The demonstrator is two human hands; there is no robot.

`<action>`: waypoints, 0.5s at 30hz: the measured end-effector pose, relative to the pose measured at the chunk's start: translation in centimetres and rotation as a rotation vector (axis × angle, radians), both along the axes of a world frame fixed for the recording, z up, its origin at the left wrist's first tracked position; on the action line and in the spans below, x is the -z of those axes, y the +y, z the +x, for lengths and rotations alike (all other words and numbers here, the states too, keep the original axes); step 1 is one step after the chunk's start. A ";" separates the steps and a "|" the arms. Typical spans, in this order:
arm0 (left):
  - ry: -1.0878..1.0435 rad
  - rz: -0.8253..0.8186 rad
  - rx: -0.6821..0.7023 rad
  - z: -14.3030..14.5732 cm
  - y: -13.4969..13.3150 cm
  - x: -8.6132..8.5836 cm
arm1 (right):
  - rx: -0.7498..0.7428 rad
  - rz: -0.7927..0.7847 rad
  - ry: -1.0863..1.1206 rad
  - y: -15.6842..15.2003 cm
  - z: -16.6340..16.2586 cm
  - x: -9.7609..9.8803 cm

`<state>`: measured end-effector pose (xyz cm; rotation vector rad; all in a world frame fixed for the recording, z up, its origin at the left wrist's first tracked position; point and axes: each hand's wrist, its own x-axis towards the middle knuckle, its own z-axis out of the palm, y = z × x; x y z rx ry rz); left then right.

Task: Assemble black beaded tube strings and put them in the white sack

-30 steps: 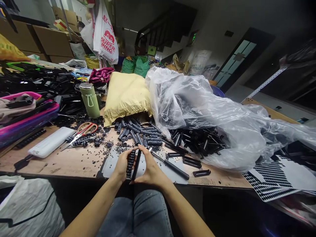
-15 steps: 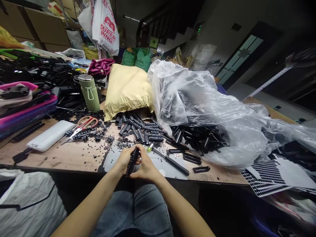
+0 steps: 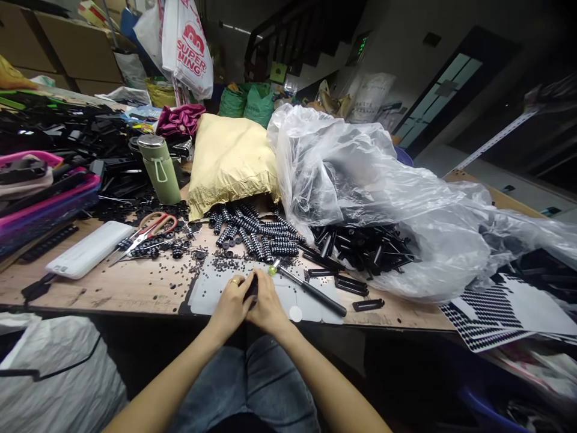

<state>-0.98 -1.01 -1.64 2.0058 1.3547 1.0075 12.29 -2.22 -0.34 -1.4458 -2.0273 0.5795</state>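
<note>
My left hand point(image 3: 231, 302) and my right hand point(image 3: 267, 305) meet over the near edge of a grey mat point(image 3: 205, 297). Between them they grip a dark plastic part point(image 3: 252, 288), mostly covered by my fingers. Both hands are closed round it. Just right of my fingers lies a small hammer point(image 3: 311, 293) with a black handle and a yellow-green face. Beyond the mat, black rollers with white studs point(image 3: 246, 231) spill from a pale yellow sack point(image 3: 232, 159). Tiny dark rings point(image 3: 220, 264) are scattered at the mat's far edge.
Black plastic housings point(image 3: 376, 255) pile under a clear plastic bag point(image 3: 356, 174) on the right. Leftward are red-handled scissors point(image 3: 155, 225), a white flat case point(image 3: 90, 249), a green flask point(image 3: 158, 171) and a pink basket point(image 3: 85, 189). Studded sheets point(image 3: 473, 319) overhang the right edge.
My hands have closed in over the dark part, which showed as a long upright piece with a studded side before. Now little of it is visible. The view has shifted slightly.
</note>
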 end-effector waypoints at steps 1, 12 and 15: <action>0.105 0.059 0.037 -0.3 0.1 0.3 | 0.036 0.023 -0.050 -0.1 1.0 0.0; 0.607 0.386 0.126 -1.9 -0.1 -0.7 | 0.422 -0.139 -0.437 -1.6 9.1 -3.3; 0.606 0.403 0.118 -1.8 -0.2 -0.4 | 0.370 -0.168 -0.268 -3.3 7.4 -4.5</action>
